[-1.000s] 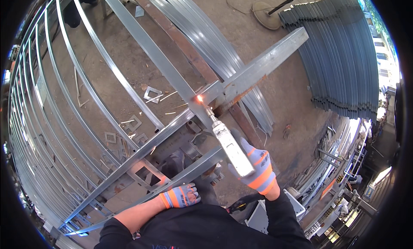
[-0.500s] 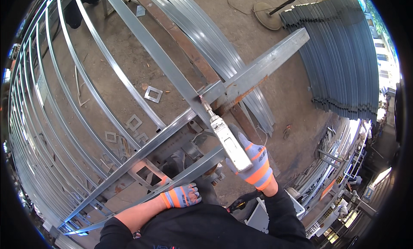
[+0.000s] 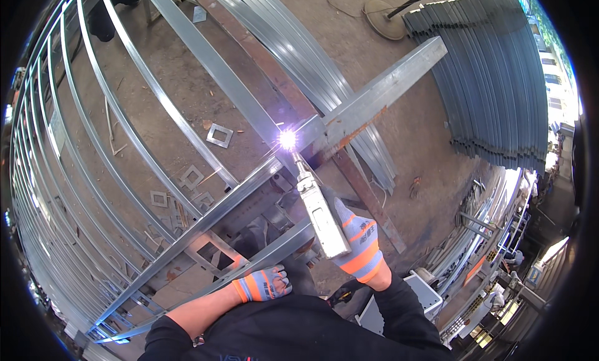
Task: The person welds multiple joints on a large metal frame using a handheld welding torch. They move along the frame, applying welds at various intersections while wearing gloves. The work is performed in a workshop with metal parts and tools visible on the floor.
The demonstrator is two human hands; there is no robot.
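Observation:
My right hand [image 3: 360, 241], in a grey and orange glove, is closed round a white, boxy welding gun [image 3: 324, 220]. The gun's nozzle points up and left at a corner of the metal frame. A bright violet-white arc [image 3: 287, 139] with sparks burns at its tip, where a long galvanized tube [image 3: 215, 61] meets the cross rail [image 3: 246, 179]. The glare hides the joint itself. Closer to my body, my left hand [image 3: 268, 283], gloved alike, is curled closed beside the near tube [image 3: 277, 252]; its palm is hidden.
Several parallel bars [image 3: 134, 52] fill the frame on the left. A thick beam [image 3: 387, 89] juts out right of the arc. Long metal profiles [image 3: 299, 49] lie beyond, and stacked tubes [image 3: 499, 80] stand far right. Square plates [image 3: 219, 135] lie on the ground.
The arc has lit at the nozzle tip. My right hand and the welding gun have shifted slightly left and down, and the gun stands steeper. My left hand has stayed put.

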